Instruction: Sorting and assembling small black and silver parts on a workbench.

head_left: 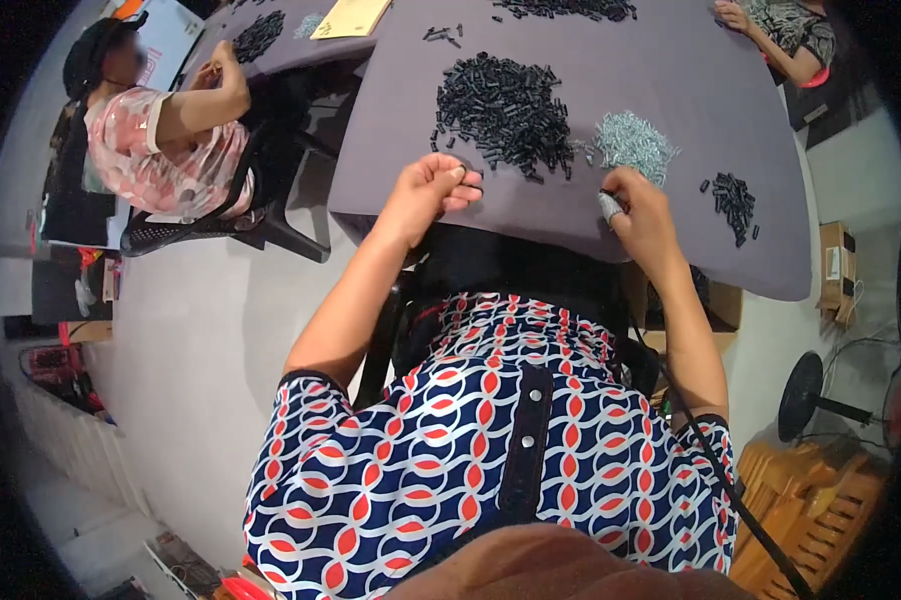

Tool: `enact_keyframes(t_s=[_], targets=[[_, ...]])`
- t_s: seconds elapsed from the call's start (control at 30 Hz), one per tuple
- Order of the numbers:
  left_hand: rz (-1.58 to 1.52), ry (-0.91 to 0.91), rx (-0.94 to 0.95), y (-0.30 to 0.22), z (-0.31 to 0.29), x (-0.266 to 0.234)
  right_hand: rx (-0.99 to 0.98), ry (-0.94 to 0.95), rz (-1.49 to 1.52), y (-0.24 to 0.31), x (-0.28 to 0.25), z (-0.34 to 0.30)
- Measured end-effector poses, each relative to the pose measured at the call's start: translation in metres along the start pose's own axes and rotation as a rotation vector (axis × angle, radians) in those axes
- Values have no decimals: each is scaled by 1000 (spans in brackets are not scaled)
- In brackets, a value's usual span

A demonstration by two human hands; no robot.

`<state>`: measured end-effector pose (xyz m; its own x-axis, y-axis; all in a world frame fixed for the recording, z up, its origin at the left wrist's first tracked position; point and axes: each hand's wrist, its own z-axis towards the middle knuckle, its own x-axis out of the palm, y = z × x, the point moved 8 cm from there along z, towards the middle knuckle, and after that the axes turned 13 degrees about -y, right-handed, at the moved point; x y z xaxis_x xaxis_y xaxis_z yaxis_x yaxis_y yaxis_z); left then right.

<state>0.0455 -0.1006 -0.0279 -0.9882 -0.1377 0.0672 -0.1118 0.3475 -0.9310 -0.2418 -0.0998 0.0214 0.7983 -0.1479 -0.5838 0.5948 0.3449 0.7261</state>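
My left hand (435,195) is closed in a pinch at the table's near edge, with a small black piece (467,181) showing at its fingers. To its right, my right hand (642,212) is also closed, thumb and fingertips together; a grey wrap covers one digit. Something dark shows at those fingertips, too small to name. Beyond both hands lies a big heap of short black cylindrical pieces (505,112). Just past my right hand is a pile of small silvery metal pieces (634,142), and a smaller black pile (733,207) lies farther right.
A grey-covered table (400,120) stretches ahead. At the left, another person (175,150) sits on a black chair (270,215) handling black pieces; a further person's arm (785,50) rests at the far right. A fan (802,395) and an orange slatted item (810,500) stand on the right.
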Motion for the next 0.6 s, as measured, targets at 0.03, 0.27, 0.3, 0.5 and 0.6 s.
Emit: enact_keyframes(t_s=[0.03, 0.27, 0.3, 0.5, 0.6], targets=[[-10, -5, 10, -2, 8, -1, -5, -2, 0, 0, 1, -1], [-102, -17, 213, -13, 21, 10, 230, 59, 343, 11, 10, -6], [-71, 14, 232, -14, 9, 20, 262, 69, 449, 16, 13, -9], [-244, 245, 74, 13, -35, 72, 203, 117, 718, 35, 31, -7], [-264, 277, 44, 19, -39, 81, 248, 106, 828, 32, 38, -7]])
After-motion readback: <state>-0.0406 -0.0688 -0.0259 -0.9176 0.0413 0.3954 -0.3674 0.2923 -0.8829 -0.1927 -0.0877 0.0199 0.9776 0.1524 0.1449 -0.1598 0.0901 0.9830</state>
